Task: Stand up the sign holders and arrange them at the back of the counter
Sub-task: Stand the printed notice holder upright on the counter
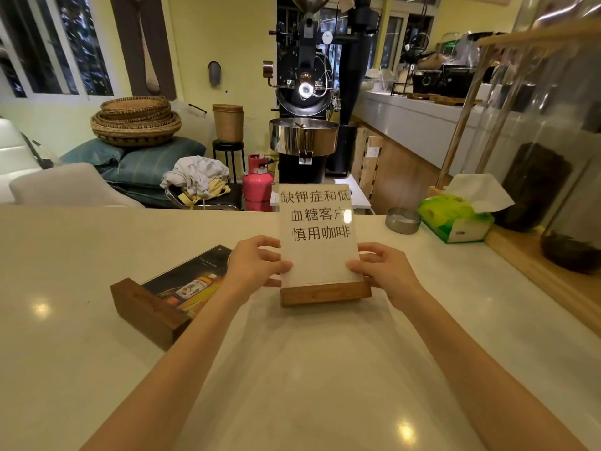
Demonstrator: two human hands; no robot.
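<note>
A sign holder with a white sheet of black characters (pixel 317 236) stands upright on its wooden base in the middle of the pale counter (pixel 292 369). My left hand (pixel 257 265) grips its left edge just above the base. On the opposite edge, my right hand (pixel 383 271) holds it at the same height. A second sign holder (pixel 169 291) with a dark printed picture lies flat on the counter to the left, its wooden base toward me; my left forearm crosses over its far end.
A small metal ashtray (pixel 403 220) and a green tissue box (pixel 455 219) sit at the counter's back right. Large glass jars (pixel 553 177) on a wooden ledge line the right side. Beyond the counter stand a coffee roaster (pixel 305 102) and a pink gas cylinder (pixel 257 183).
</note>
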